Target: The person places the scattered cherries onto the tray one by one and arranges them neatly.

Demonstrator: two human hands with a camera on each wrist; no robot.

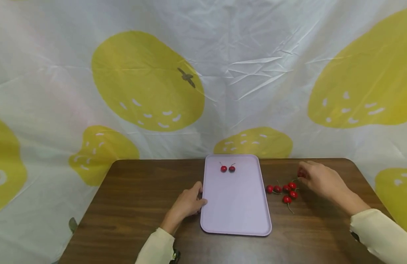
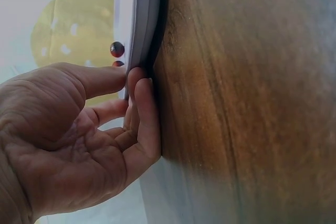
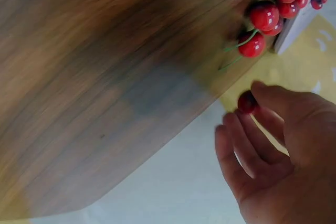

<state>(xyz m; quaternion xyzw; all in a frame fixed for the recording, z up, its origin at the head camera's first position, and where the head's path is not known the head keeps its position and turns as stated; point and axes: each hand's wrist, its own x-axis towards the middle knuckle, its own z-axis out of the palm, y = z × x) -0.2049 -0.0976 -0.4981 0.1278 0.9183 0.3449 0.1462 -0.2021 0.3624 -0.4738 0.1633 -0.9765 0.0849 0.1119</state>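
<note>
A pale purple tray (image 1: 234, 205) lies on the table, with two red cherries (image 1: 224, 168) near its far end. My left hand (image 1: 186, 200) grips the tray's left rim, thumb on top and fingers at the outer side, as the left wrist view also shows. Over the table's far right part, my right hand (image 1: 322, 180) pinches one dark red cherry (image 3: 247, 102) between thumb and fingers. Several more cherries (image 1: 287, 199) with green stems lie in a loose cluster between the tray and my right hand.
The brown wooden table (image 1: 147, 198) has rounded far corners. Right behind it hangs a white curtain (image 1: 249, 91) printed with large yellow fruit, close to the tray's far edge.
</note>
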